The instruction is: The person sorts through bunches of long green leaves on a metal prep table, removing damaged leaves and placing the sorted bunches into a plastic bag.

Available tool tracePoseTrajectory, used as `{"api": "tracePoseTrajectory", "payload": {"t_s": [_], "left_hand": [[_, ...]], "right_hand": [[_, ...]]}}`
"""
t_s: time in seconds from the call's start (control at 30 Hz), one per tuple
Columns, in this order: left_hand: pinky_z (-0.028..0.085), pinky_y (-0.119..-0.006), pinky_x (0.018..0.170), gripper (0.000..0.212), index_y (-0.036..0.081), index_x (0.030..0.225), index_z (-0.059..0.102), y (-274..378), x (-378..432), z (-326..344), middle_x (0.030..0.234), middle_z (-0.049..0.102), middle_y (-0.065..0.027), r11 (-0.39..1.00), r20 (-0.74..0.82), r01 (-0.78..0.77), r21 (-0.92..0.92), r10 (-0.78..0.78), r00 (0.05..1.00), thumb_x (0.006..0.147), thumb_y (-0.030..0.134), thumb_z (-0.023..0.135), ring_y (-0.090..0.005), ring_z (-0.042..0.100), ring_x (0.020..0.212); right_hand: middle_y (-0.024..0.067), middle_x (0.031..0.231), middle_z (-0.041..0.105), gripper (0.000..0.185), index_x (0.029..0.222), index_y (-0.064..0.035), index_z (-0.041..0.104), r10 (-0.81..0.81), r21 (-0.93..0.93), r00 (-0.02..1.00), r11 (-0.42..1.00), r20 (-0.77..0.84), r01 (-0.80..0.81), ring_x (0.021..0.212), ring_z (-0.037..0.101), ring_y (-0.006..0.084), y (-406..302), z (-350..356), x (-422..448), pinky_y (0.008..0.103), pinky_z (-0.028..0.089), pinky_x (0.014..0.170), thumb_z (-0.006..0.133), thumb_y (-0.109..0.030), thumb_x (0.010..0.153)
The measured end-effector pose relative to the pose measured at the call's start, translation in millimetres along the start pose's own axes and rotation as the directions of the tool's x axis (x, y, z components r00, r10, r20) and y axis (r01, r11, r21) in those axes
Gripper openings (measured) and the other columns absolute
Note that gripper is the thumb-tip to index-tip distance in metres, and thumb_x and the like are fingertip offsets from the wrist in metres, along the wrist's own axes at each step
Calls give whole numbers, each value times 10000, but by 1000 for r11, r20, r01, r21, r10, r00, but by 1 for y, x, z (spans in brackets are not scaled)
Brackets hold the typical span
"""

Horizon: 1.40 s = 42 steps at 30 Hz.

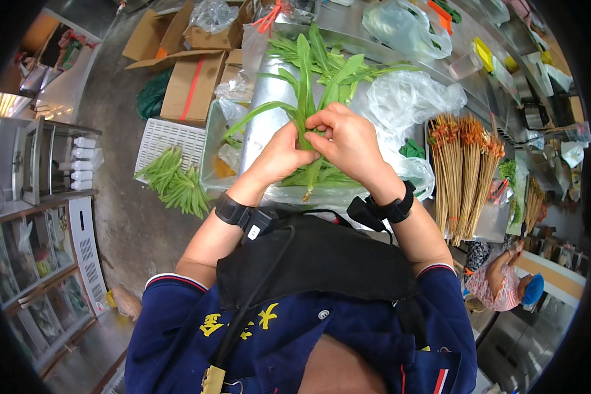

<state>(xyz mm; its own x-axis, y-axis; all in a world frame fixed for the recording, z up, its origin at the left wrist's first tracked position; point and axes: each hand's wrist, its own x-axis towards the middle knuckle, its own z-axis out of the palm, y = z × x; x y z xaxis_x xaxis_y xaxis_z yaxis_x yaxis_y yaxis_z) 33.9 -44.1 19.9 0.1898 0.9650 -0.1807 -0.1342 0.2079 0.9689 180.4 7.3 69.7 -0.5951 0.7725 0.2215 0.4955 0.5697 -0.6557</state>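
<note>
In the middle of the head view, a leafy green vegetable plant [304, 93] stands between my hands, its long leaves pointing away from me and its root end towards me. My left hand [283, 152] grips it from the left, thumb across the lower leaves. My right hand [347, 140] pinches leaves on the right side with thumb and curled fingers. Beyond the hands, more long green leaves [285, 49] lie on the metal table [273, 93]. Another bunch of greens [340, 177] lies under my wrists on clear plastic, partly hidden by the right forearm.
Left of the table are a plastic bin [212, 162], a white slatted crate [150, 135] with trimmed greens [175, 177], and cardboard boxes [189, 86]. Clear plastic bags [404, 103] and bundled skewers [460, 187] lie at right. Another person [500, 285] in a blue cap is further right.
</note>
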Motion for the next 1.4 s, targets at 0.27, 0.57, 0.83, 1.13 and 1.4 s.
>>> {"api": "tracePoseTrajectory", "payload": {"t_s": [0.27, 0.57, 0.83, 1.13, 1.4], "left_hand": [[409, -270, 863, 511, -9, 1180, 460, 3, -1, 1, 1079, 546, -61, 969, -66, -57, -239, 43, 997, 692, -18, 612, -143, 516, 1007], [395, -275, 900, 475, 15, 1164, 479, 0, 0, -5, 1097, 566, -53, 954, -94, -69, -293, 43, 995, 726, -15, 659, -128, 527, 1015], [401, -271, 872, 505, 17, 1176, 476, 4, -3, -8, 1058, 563, -35, 957, -75, -55, -284, 35, 997, 709, -22, 663, -123, 527, 978], [414, -262, 849, 557, 14, 1208, 452, 4, -5, -9, 1020, 551, -16, 986, -114, 46, -157, -64, 991, 691, -47, 651, -116, 522, 955], [420, -263, 841, 538, -9, 1182, 454, -6, -1, -11, 1035, 549, -39, 995, -107, -11, -95, 1, 994, 680, -43, 643, -126, 527, 951]], "right_hand": [[35, 696, 563, 96, 798, -20, 610, 93, 183, 994, 978, 63, -103, 605, 558, 114, 5, -5, 2, 245, 446, 552, 657, -73, 733], [71, 671, 584, 94, 773, -21, 545, 86, 342, 996, 936, -5, -79, 610, 607, 178, 16, 7, 3, 287, 469, 545, 616, -54, 722], [19, 717, 570, 106, 824, -25, 526, -114, 109, 993, 987, -9, 115, 672, 569, 98, 12, 9, 10, 233, 460, 622, 580, 18, 743], [92, 822, 571, 194, 926, -19, 636, -21, 313, 1000, 950, 16, 15, 676, 583, 183, 10, -7, 30, 282, 469, 653, 546, -95, 772], [97, 735, 579, 231, 947, -27, 618, -189, -51, 961, 978, 202, 203, 669, 590, 204, 7, -28, 46, 288, 475, 592, 603, -60, 719]]}}
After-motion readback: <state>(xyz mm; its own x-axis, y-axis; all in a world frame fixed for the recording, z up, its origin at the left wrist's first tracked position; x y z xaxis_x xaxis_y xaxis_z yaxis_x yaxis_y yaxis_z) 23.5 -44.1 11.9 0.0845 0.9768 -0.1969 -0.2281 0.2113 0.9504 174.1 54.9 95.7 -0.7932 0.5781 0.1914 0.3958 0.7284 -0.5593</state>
